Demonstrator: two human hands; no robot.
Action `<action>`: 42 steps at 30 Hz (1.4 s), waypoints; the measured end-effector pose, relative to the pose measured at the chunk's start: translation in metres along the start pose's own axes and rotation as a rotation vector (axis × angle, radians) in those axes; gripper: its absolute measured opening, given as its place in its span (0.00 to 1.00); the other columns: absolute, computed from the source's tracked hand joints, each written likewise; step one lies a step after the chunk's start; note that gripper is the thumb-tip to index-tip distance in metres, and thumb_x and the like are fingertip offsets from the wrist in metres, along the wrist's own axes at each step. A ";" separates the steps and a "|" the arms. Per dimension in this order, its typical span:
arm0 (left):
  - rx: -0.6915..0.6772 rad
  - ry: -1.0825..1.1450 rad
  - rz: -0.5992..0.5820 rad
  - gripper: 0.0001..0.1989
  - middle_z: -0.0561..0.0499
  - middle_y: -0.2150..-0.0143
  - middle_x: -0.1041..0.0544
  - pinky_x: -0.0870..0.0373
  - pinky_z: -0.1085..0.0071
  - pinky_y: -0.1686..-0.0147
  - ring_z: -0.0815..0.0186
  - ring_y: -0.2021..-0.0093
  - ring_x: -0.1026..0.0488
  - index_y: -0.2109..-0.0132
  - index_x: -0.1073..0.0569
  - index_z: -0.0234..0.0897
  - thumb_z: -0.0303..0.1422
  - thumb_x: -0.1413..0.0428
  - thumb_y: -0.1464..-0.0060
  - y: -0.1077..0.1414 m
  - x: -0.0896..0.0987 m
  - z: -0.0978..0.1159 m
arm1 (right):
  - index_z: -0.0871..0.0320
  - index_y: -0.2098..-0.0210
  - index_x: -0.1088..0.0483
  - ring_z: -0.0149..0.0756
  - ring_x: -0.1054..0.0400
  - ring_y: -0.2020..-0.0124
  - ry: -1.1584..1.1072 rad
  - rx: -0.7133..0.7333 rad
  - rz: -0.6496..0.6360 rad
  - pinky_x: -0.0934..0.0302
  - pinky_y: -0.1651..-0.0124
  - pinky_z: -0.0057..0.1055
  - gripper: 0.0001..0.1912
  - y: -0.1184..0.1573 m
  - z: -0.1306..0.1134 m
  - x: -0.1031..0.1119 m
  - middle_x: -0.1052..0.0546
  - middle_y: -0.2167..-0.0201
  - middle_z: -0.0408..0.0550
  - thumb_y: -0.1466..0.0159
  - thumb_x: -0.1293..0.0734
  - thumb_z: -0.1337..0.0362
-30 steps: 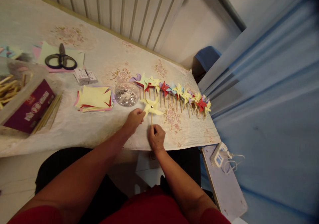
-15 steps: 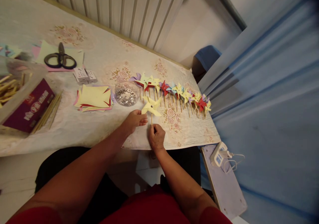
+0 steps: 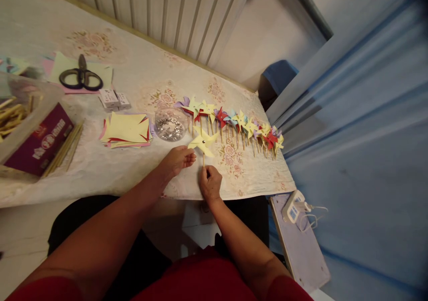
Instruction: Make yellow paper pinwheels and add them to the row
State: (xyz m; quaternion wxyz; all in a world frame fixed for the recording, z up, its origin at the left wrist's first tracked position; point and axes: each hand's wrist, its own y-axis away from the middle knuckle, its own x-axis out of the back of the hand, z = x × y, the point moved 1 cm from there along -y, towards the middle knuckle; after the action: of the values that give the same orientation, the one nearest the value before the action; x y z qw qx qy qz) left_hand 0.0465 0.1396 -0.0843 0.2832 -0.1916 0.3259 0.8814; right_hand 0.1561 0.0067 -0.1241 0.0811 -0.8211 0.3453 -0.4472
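A yellow paper pinwheel [image 3: 203, 142] on a thin wooden stick stands out in front of me, a dark pin at its centre. Its stick is gripped low down by my right hand [image 3: 211, 183], whose fingers are closed round it. My left hand [image 3: 180, 159] is at the pinwheel's left blade, fingers loosely bent and apart; I cannot tell whether a fingertip touches the paper. Behind the pinwheel is a round clear dish [image 3: 170, 126] of small metal pins. A row of finished pinwheels [image 3: 240, 122] in yellow, red, purple and blue runs off to the right.
A stack of paper squares [image 3: 129, 129] lies left of the dish, with small boxes [image 3: 113, 99] and black-handled scissors [image 3: 81, 76] behind it. At far left stands a clear tub [image 3: 40, 145] with sticks. A power strip [image 3: 294, 207] sits on a stool [image 3: 302, 252] at right.
The pinwheel's blades have turned slightly, and my left hand has shifted a little to the left. My right hand keeps its hold on the stick.
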 end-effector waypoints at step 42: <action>-0.019 0.011 0.012 0.10 0.53 0.72 0.26 0.33 0.76 0.71 0.73 0.75 0.30 0.67 0.27 0.33 0.22 0.36 0.58 -0.003 -0.001 -0.008 | 0.56 0.74 0.32 0.32 0.38 0.75 0.004 -0.008 0.002 0.46 0.68 0.29 0.16 0.001 -0.002 0.001 0.30 0.78 0.42 0.31 0.41 0.61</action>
State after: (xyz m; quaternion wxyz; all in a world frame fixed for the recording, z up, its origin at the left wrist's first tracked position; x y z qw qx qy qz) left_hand 0.0506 0.1359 -0.0909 0.2741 -0.1970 0.3201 0.8852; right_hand 0.1549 0.0057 -0.1223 0.0777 -0.8200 0.3481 -0.4476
